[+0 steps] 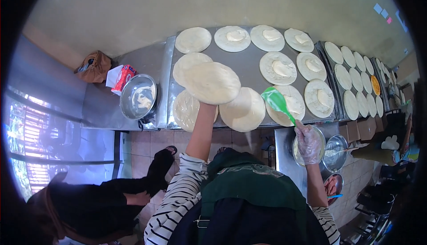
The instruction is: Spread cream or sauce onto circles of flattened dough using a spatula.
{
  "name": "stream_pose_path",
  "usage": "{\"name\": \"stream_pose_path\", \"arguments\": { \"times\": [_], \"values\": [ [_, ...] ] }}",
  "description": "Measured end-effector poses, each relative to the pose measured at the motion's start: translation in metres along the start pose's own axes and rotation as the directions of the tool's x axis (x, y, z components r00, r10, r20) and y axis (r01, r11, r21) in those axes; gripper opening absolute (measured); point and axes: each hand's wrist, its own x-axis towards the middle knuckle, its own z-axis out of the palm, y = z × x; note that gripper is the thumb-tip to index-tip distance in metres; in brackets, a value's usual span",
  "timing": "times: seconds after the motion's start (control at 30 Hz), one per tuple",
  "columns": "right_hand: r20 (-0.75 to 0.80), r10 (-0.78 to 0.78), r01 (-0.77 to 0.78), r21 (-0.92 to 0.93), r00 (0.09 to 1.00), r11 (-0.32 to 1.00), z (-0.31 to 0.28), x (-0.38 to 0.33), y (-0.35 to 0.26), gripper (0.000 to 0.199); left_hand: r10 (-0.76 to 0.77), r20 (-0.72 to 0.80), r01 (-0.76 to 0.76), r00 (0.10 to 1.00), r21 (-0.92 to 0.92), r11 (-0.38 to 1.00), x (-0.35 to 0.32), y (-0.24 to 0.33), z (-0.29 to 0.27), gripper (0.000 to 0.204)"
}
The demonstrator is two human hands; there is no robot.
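Observation:
My left hand is hidden under a flat dough round (211, 82); only my bare left forearm (202, 131) shows, reaching up to it. That round is lifted and overlaps other rounds on the metal table (249, 70). My right hand (308, 143), in a clear plastic glove, is closed around the handle of a green spatula (276, 100). The spatula's blade is over the left edge of a dough round topped with cream (292, 106). Beside it lies a shiny, plain dough round (243, 110). Several rounds at the back and right carry dollops of cream.
Below my right hand stands a bowl (297, 158), partly hidden, next to a steel bowl (335, 154) and a bowl of pinkish filling (332, 186). At left are a cream-smeared steel bowl (138, 97), a red packet (123, 79) and a brown bag (93, 66). Another person (89, 209) is at lower left.

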Motion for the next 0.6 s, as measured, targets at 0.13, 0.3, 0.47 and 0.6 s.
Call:
{"name": "stream_pose_path", "arguments": {
  "times": [0.13,0.3,0.47,0.6],
  "values": [
    [-0.125,0.094,-0.093,0.020,0.988,0.996,0.007,-0.023,0.006,0.036,-0.087,-0.054,0.093,0.995,0.116,0.989,0.038,-0.025,-0.010,0.056],
    [-0.026,0.331,-0.330,0.035,0.943,0.943,0.006,-0.058,-0.010,0.030,-0.216,-0.145,0.244,0.966,0.216,0.946,0.073,-0.057,-0.048,0.057],
    [0.057,0.490,-0.487,-0.064,0.870,0.871,0.002,-0.082,-0.017,0.031,-0.319,-0.307,0.410,0.897,0.306,0.859,0.109,-0.085,-0.106,0.058],
    [0.021,0.495,-0.494,-0.029,0.869,0.869,0.003,-0.083,-0.019,0.030,-0.536,-0.366,0.634,0.760,0.242,0.734,0.141,-0.051,-0.152,0.057]
  ]
}}
